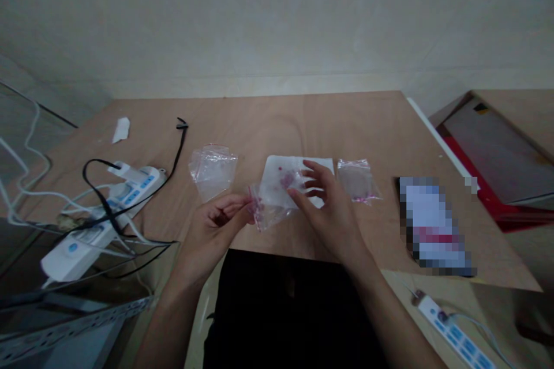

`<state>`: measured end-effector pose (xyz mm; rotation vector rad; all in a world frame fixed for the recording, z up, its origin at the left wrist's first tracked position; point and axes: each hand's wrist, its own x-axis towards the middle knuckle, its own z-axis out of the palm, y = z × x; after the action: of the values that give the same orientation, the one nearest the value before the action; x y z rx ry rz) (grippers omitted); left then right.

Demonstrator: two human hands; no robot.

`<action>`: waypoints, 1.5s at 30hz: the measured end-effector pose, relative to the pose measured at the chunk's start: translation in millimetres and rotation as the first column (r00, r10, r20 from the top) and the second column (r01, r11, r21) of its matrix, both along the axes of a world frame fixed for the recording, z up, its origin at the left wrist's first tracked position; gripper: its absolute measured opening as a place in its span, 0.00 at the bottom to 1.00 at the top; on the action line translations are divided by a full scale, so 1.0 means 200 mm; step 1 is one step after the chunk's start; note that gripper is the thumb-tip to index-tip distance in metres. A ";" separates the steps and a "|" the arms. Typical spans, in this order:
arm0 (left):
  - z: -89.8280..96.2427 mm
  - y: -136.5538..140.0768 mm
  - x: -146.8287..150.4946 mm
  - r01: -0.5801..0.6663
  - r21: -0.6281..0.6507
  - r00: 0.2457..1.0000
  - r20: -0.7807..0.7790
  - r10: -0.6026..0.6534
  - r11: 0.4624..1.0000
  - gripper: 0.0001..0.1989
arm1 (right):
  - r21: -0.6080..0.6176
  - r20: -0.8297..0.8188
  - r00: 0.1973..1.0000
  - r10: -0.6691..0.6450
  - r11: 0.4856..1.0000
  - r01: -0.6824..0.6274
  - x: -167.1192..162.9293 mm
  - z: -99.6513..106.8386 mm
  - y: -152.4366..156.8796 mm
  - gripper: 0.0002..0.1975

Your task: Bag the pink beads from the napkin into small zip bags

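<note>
My left hand [220,222] pinches the edge of a clear zip bag [274,216] with a pinkish-red strip, low over the table's near side. Just right of it, my right hand [326,202] hovers with fingers apart above a white sheet [270,176]. Small dark-red bits [285,179] lie on that sheet, partly behind the fingers; their kind is too small to tell. A stack of clear bags [212,170] rests to the left, and another clear zip bag [357,180] lies to the right, reddish along its lower edge.
On the left, a white power strip [73,256] carries plugs and tangled black and white cables. A pixelated phone-like slab [435,225] lies at the right of the wooden table [259,121]. A paper scrap [121,130] sits at the back left. Another power strip [454,328] is below right.
</note>
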<state>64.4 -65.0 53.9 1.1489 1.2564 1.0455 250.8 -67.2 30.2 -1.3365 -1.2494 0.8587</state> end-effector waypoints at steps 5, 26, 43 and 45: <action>0.03 -0.04 0.09 -0.103 0.066 0.992 -0.070 0.108 0.993 0.07 | 0.266 0.266 0.959 -0.102 0.963 0.029 -0.08 0.09 -0.11 0.14; 0.08 -0.13 0.17 0.290 0.437 0.707 -0.697 0.117 0.851 0.16 | 0.099 0.428 0.851 0.305 0.920 -0.380 0.00 0.08 -0.10 0.09; -0.12 -0.05 0.16 0.340 0.378 0.786 -0.617 -0.039 0.861 0.23 | 0.055 0.082 0.911 0.403 0.911 -0.408 0.17 0.02 0.07 0.06; -0.13 -0.06 0.15 0.262 0.388 0.844 -0.536 -0.015 0.884 0.26 | 0.062 0.282 0.918 0.279 0.950 -0.307 0.23 -0.04 0.18 0.08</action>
<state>95.2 -77.0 28.5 1.9602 1.3426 0.9665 296.1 -31.4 22.1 -1.2268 -1.7194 0.8204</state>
